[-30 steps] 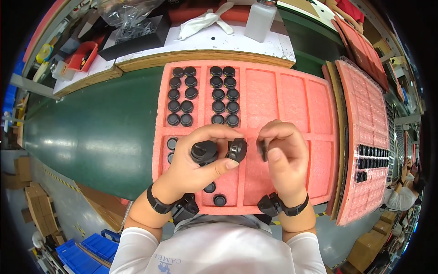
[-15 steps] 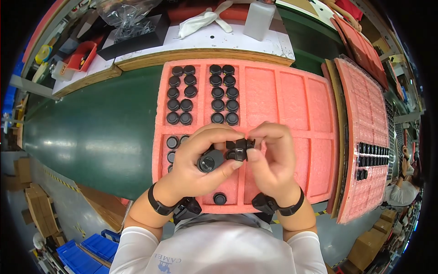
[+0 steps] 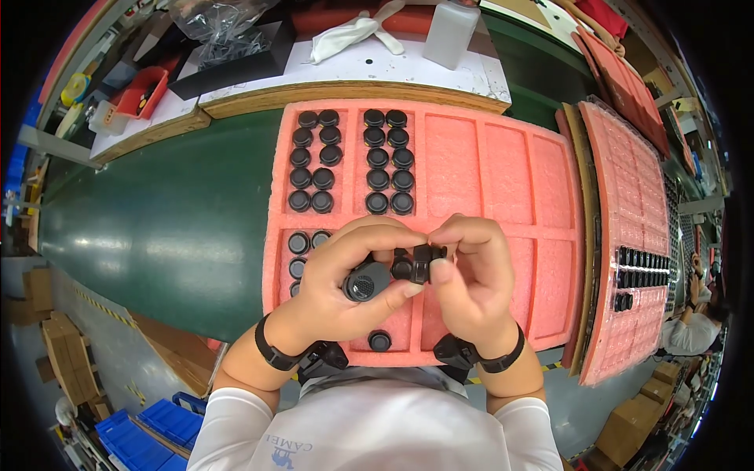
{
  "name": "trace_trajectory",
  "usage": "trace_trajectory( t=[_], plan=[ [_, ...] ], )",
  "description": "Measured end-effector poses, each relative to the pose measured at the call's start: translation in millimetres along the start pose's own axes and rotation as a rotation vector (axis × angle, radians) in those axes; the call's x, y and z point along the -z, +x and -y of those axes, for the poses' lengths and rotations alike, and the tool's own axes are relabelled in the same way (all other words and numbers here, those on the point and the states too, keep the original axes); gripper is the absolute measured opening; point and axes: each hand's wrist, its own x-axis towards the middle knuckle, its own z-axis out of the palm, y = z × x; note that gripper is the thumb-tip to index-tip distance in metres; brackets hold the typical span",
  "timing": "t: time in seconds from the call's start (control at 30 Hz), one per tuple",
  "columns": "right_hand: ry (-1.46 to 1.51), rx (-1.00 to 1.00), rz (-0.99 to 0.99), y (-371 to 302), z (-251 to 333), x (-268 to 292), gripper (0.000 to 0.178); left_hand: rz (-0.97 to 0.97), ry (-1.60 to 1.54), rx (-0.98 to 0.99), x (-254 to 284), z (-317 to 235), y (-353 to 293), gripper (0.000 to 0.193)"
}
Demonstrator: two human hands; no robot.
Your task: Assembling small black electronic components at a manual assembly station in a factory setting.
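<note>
One black part [image 3: 421,268] pinched by left hand [image 3: 326,286] and right hand [image 3: 477,286], prolly for steadiness; left also cradles a dark cylinder [image 3: 366,282].

Factory workshop, green conveyor belt [image 3: 157,204]

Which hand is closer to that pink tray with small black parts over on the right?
Right: the right hand is left of the pink tray. The left hand is farther left, with the right hand between.
</note>
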Motion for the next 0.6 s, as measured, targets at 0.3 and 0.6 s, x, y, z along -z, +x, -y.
trace_trajectory(
  t=[0.3, 0.6],
  plan=[
    [0.208, -0.088, -0.063, 1.4, 3.2, 0.7, 0.019, 0.038, 0.045, -0.005, 0.1, -2.0, 0.7, 0.041],
    [0.335, -0.16, -0.057, 0.2, 6.4, 7.5, 0.036, 0.025, 0.025, 0.016, -0.5, -3.3, -1.9, 0.041]
  ],
)
